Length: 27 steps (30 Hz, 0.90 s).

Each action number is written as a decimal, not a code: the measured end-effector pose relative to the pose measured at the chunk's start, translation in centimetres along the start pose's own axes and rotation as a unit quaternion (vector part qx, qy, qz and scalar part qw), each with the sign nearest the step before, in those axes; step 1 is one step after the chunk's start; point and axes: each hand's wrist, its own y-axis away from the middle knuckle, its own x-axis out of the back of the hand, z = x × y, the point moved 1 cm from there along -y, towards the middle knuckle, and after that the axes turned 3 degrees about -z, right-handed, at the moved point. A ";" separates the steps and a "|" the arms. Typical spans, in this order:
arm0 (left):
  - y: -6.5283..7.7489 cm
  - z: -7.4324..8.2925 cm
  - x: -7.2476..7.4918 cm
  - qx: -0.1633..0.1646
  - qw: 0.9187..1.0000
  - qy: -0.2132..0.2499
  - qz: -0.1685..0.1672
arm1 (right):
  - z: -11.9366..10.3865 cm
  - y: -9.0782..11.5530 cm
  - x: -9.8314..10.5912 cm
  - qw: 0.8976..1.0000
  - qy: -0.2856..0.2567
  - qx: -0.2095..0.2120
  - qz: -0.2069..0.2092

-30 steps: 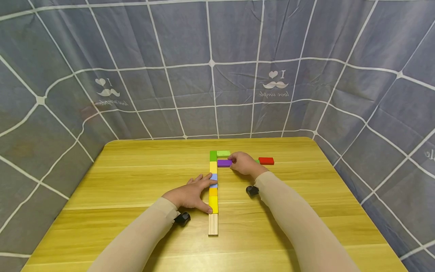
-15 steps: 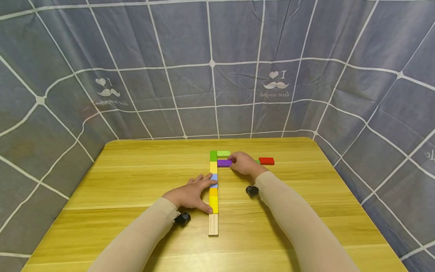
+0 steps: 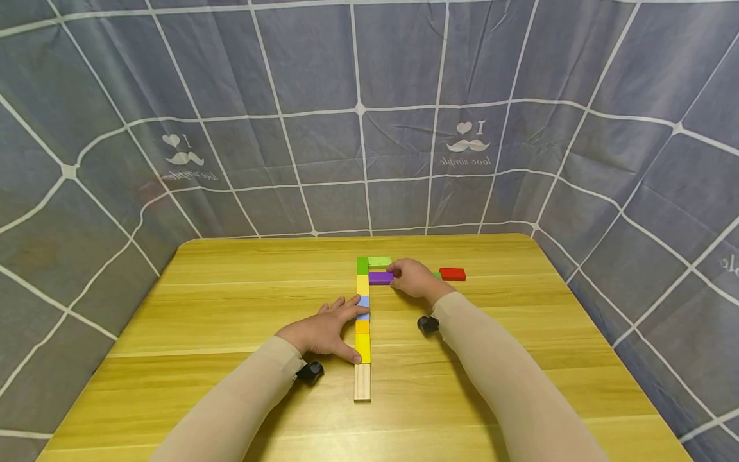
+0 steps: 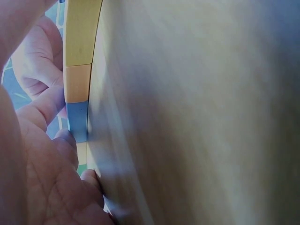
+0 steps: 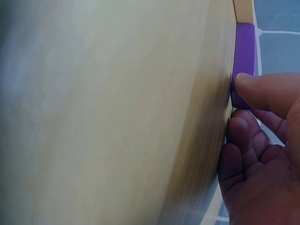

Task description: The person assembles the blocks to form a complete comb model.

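Observation:
My right hand [image 3: 414,277] pinches the right end of a purple block [image 3: 379,278], thumb on its near side in the right wrist view. The purple block lies flat, its other end against a straight row of blocks. My left hand [image 3: 326,328] rests along that row with spread fingers. Its index finger lies across a blue block [image 3: 363,301], and its thumb touches a yellow block [image 3: 363,346]. An orange block [image 4: 78,83] sits between those two. A pale yellow block [image 3: 362,285] and a green block [image 3: 362,265] form the far end; a plain wooden block [image 3: 362,383] forms the near end.
A light green block [image 3: 379,262] juts right from the row's far end, parallel to the purple one. Right of my right hand lies a red block [image 3: 453,274], with a green block [image 3: 437,275] mostly hidden beside it. A grey checked curtain [image 3: 323,154] surrounds the wooden table [image 3: 242,276].

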 end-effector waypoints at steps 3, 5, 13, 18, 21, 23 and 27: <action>0.0 0.0 0.0 0.000 1.000 -0.002 0.000 | 0.1 0.0 0.0 1.000 -0.001 -0.001 0.000; 0.0 0.0 0.0 0.000 1.000 -0.003 -0.001 | 0.1 -0.1 0.0 1.000 0.000 -0.001 0.001; -0.1 0.0 0.0 0.002 1.000 -0.004 -0.002 | 0.4 0.0 0.1 1.000 -0.004 -0.003 0.007; -0.1 0.0 0.0 0.003 1.000 0.001 -0.003 | 1.0 0.4 1.0 1.000 -0.019 -0.003 0.012; -0.1 0.0 -0.1 0.003 1.000 0.004 -0.002 | 1.4 0.9 2.0 0.999 -0.030 -0.006 0.014; -0.1 -0.1 -0.1 0.003 1.000 0.005 -0.001 | 1.8 1.3 2.7 0.999 -0.033 -0.008 0.018; 0.0 -0.1 0.0 0.000 1.000 0.005 -0.002 | 2.8 2.3 4.0 0.999 -0.025 -0.007 0.021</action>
